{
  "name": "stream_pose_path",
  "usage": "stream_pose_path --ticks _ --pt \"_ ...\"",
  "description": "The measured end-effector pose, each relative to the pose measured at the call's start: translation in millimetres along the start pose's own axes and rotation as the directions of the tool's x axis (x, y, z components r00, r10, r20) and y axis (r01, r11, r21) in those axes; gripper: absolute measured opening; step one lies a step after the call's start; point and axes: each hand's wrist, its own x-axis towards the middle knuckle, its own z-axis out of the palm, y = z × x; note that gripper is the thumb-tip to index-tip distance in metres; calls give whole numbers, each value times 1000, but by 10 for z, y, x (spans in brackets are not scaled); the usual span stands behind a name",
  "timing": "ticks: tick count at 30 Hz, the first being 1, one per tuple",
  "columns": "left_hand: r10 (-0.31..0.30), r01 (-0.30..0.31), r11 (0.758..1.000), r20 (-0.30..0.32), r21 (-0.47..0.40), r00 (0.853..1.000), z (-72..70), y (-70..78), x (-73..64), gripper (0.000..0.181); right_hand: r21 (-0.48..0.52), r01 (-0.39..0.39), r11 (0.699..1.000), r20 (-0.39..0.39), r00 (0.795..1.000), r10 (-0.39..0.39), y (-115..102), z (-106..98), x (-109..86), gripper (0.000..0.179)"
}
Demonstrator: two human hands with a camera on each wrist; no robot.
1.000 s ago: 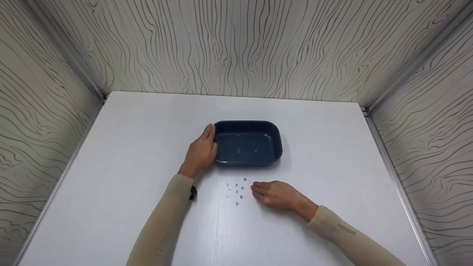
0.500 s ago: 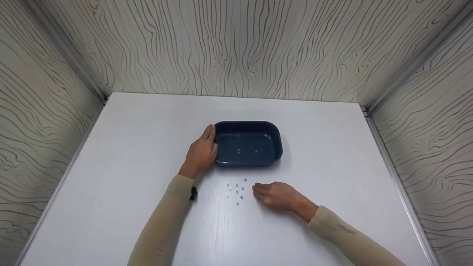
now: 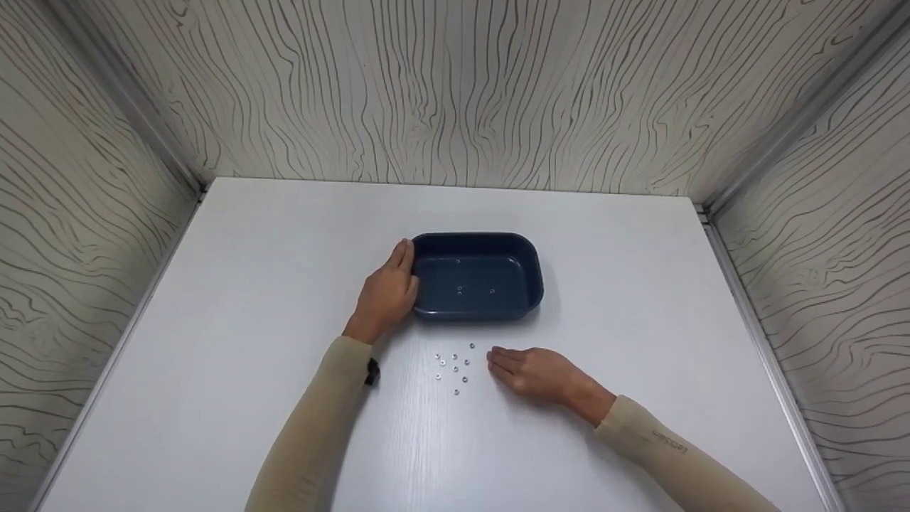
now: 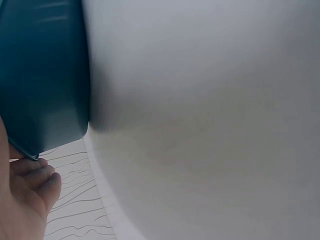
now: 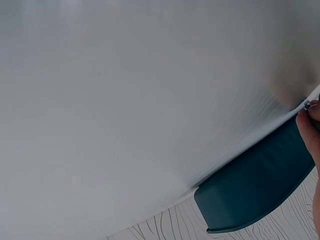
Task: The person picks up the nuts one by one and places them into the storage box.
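Note:
My left hand (image 3: 387, 290) grips the left end of a dark blue plastic bin (image 3: 478, 314), its fingers along the rim. In the left wrist view, those fingers (image 4: 49, 186) lie at the bin's (image 4: 47, 75) rim. Several tiny nuts lie inside the bin; one nut (image 3: 492, 291) is toward its right. In front of the bin, more loose nuts (image 3: 456, 369) are scattered on the white table. Just right of them is my right hand (image 3: 537, 373), fingertips together. The right wrist view has a small metal nut (image 5: 307, 105) pinched at those fingertips, partly hidden.
The white tabletop (image 3: 640, 284) extends around the bin on all sides. Wood-grain patterned panels (image 3: 455, 92) enclose it at the back and both sides, with metal profiles (image 3: 764, 348) along the side edges.
My right hand has shifted very slightly to the right. The left hand, the bin and the scattered nuts stay where they were.

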Motion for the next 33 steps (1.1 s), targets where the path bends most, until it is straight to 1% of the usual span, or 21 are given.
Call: stream_pose_path --ticks 6,10,12,16,22,24,27,29,33 --pt "24 -24 1000 -13 15 1000 2 3 3 63 -6 -10 1000 -74 997 10 70 4 -18 38" --pt "25 -24 999 -8 31 1000 -3 13 2 62 16 -45 999 -123 991 46 96 4 -25 37" --pt "23 -23 999 -6 31 1000 -10 18 -2 61 43 -60 997 -143 988 66 109 2 -31 38" --pt "17 -17 1000 -4 25 1000 -14 19 -3 61 106 -101 989 -163 980 118 133 -14 -42 41" --pt "14 -14 1000 -8 27 1000 0 8 0 62 196 -179 964 -157 965 211 164 -58 -43 44" --pt "12 -12 1000 -11 24 1000 6 4 2 63 238 -206 949 -156 957 246 171 -63 -37 43" --pt "8 -8 1000 -8 20 1000 14 -2 7 63 328 -239 914 -170 937 306 183 -63 -21 39" --pt "6 -6 1000 -7 16 1000 15 -4 8 63 402 -252 881 -187 919 348 195 -63 -4 37" --pt "3 -3 1000 1 15 1000 7 -6 5 63 552 -265 791 -205 876 437 227 -73 31 39"
